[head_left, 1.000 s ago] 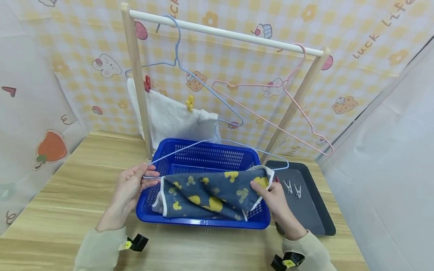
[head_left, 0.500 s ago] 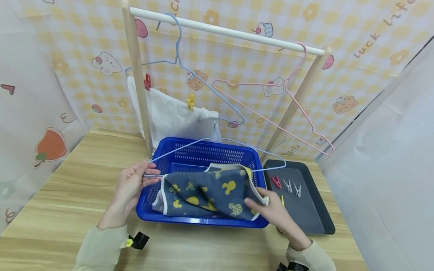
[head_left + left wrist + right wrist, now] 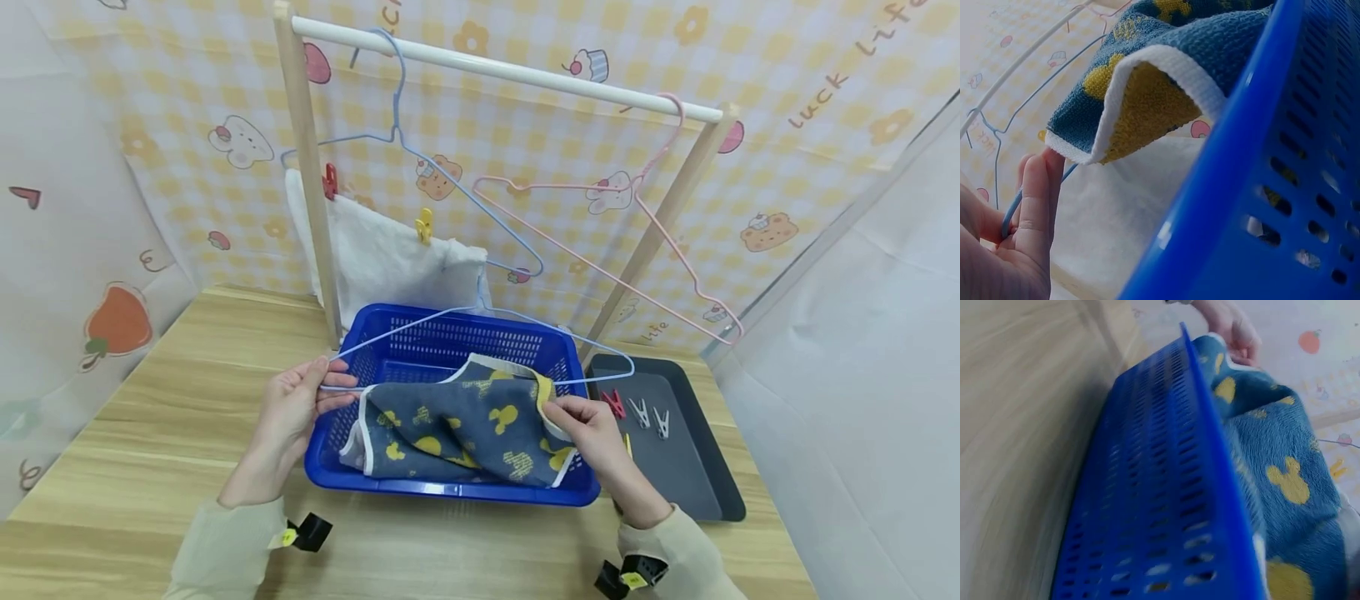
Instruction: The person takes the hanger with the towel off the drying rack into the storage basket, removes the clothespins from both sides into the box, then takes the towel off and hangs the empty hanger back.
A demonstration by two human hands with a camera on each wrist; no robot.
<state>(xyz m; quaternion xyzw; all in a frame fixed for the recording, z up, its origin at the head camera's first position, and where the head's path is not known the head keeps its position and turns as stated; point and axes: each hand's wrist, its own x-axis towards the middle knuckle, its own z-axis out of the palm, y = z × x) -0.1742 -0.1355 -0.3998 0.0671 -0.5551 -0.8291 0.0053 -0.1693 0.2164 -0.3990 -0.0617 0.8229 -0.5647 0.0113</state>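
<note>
A dark blue towel (image 3: 457, 433) with yellow mouse-head shapes and a white border lies folded over the lower bar of a light blue wire hanger (image 3: 405, 329). My left hand (image 3: 300, 404) holds that hanger by its left end, the wire passing between thumb and fingers in the left wrist view. At the towel's right side, my right hand (image 3: 596, 429) pinches the edge near the bar between thumb and fingers. The hanger's right end shows bare beyond the cloth. Hanger and towel are over a blue perforated basket (image 3: 450, 492); the front rim partly hides the towel in both wrist views.
Behind the basket stands a rack (image 3: 510, 71) with a wooden frame and white rod. From it hang a blue hanger (image 3: 472, 196), a white cloth (image 3: 397, 267) held by red and yellow clips, and a pink hanger (image 3: 577, 258). A grey tray (image 3: 693, 450) with several clips lies right.
The towel's right edge has shifted left along the bar, baring the hanger's right part. My right hand loosened from the lower corner and now pinches the edge higher up. My left hand stays put.
</note>
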